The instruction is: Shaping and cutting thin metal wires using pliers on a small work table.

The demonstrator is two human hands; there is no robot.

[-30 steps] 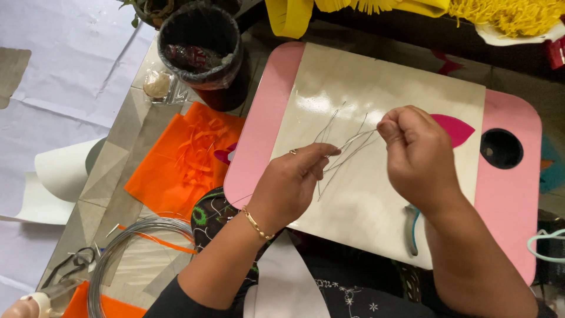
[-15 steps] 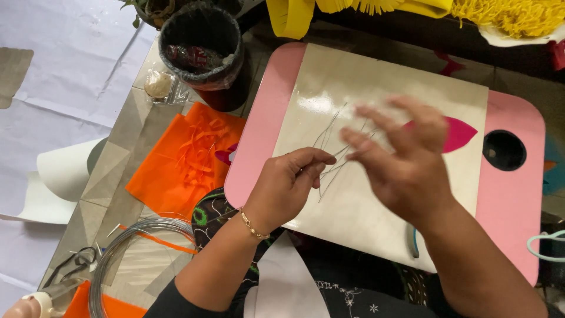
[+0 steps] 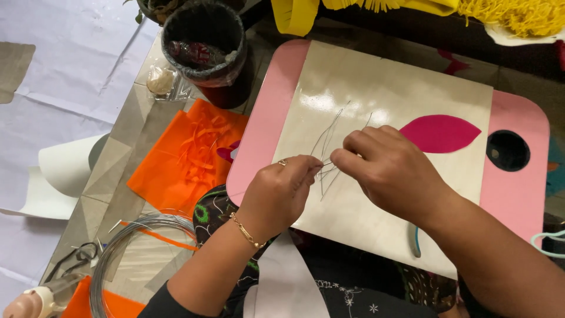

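Note:
My left hand (image 3: 276,191) and my right hand (image 3: 391,171) meet over a small lap table (image 3: 518,200) with a cream top and pink ends. Both pinch a bundle of thin silver wires (image 3: 325,138) whose loose ends fan out away from me across the cream surface. The left hand wears a ring and a gold bracelet. A magenta leaf-shaped piece (image 3: 440,133) lies flat on the table just right of my right hand.
A round hole (image 3: 507,151) sits in the table's right pink end. Orange paper with cut strips (image 3: 185,156) lies to the left, a dark bin (image 3: 204,44) behind it. A wire coil (image 3: 126,241), pliers (image 3: 70,259) and white sheets lie at the lower left.
My right hand lifted with fingers spread half a second ago, then came back down and closed on the wires beside the left hand. The left hand stayed in place.

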